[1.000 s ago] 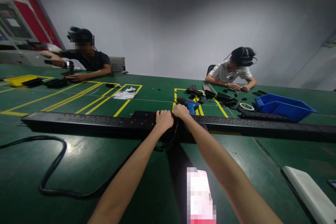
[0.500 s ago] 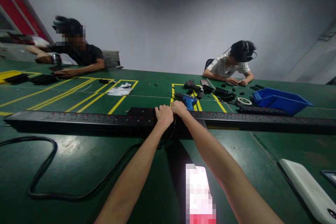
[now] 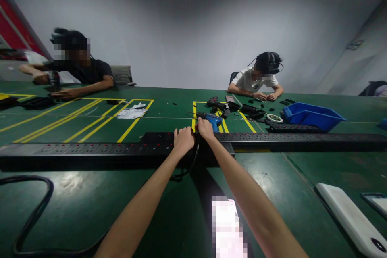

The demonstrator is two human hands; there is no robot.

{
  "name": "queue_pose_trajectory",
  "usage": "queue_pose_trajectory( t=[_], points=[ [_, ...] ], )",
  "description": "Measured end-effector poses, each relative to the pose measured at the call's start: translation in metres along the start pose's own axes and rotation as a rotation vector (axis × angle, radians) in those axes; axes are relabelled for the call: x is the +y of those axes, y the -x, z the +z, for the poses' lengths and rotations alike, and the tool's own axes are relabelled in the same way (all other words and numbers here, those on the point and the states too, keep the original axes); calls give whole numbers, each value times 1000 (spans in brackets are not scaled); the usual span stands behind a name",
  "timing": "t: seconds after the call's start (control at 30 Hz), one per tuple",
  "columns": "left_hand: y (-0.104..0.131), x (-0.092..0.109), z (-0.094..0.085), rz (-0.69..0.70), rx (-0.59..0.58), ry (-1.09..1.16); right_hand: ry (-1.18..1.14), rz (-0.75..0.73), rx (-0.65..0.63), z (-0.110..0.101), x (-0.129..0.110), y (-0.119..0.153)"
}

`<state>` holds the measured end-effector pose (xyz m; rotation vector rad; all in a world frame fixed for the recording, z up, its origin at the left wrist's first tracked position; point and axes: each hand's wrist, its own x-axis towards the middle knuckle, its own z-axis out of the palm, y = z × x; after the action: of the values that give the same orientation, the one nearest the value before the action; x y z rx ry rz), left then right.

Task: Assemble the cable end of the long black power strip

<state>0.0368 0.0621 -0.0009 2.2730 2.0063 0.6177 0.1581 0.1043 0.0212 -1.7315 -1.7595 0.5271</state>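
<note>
A long black power strip (image 3: 99,150) with rows of sockets and small red marks lies across the table. My left hand (image 3: 184,142) is on it near the middle, fingers curled over its top. Close beside it, my right hand (image 3: 206,130) is closed with thumb and fingertips together; a small reddish bit shows at the fingertips, too small to name. Between my hands a black cable (image 3: 196,157) loops down over the front edge. A flat black block (image 3: 152,137) sits behind the strip, left of my left hand. Just beyond my right hand lies a blue power drill (image 3: 214,121).
A second power strip (image 3: 302,139) extends right. Beyond it are a blue bin (image 3: 314,116), a tape roll (image 3: 274,118) and another drill (image 3: 216,102). A lit phone (image 3: 228,225) and a white device (image 3: 347,217) lie nearer. Two people (image 3: 99,74) sit opposite.
The view has shifted, so the far things sit further left and the strip lower. My right fingertips have come to a pinch beside my left hand, and the cable loop between them shows more.
</note>
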Motion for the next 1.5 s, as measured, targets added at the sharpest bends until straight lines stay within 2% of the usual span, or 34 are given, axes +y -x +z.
queue_pose_trajectory(
  t=[0.07,0.17,0.33,0.5,0.7,1.1,1.33,1.5],
  points=[
    [-2,-1,0,16,-3,89,-64,-4,88,-8,10,8],
    [-3,-3,-1,41,-14,176,34,0,192,-24,30,25],
    [0,-1,-3,79,-7,203,291,-104,193,-39,53,47],
    [5,1,-10,100,-2,174,484,-134,150,-37,49,55],
    [13,-2,-17,178,-47,96,588,-130,114,-34,43,60],
    [16,1,-16,183,6,43,621,-191,131,-32,45,64],
    [10,-14,-23,287,-79,78,612,-200,135,-32,45,64],
    [11,-19,-25,302,-79,72,615,-193,111,-33,45,64]
  ],
)
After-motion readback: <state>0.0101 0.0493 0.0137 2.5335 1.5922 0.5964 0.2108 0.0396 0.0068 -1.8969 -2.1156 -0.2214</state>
